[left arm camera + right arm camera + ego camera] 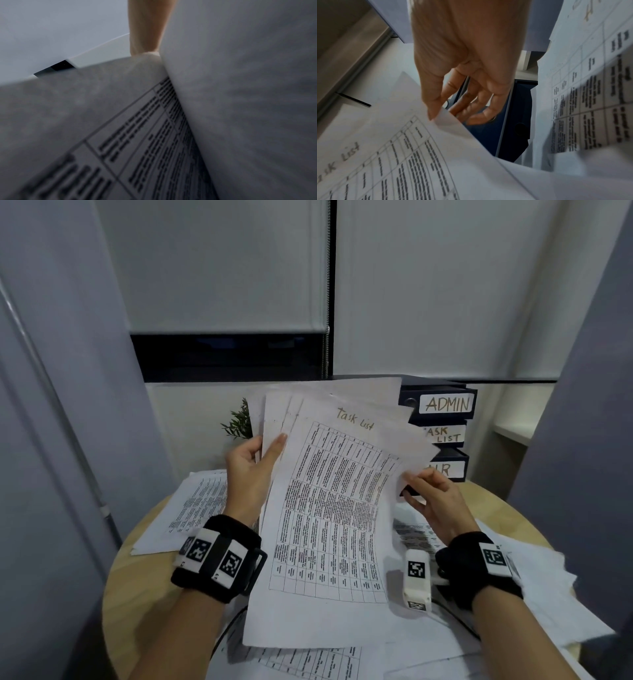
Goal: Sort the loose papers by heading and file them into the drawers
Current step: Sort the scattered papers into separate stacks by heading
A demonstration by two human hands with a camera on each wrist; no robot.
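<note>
Head view: a fanned sheaf of papers is held upright above the round tabletop, between the two hands. The front sheet is white, slightly curled, printed with a dense black grid of small text and headed "Task List" in handwritten brownish ink. The left hand grips the sheaf's left edge, thumb lying across the front. The right hand pinches the front sheet's right edge between thumb and fingertips; the right wrist view shows the thumb on the corner of the page with the fingers curled behind. More printed sheets lie loose on the pale wood-grain tabletop on both sides. Behind the sheaf stands a dark stack of drawers with white labels, the top one reading "ADMIN". A small green plant sits at the back left. Grey partitions and a white roller blind close in the space.
</note>
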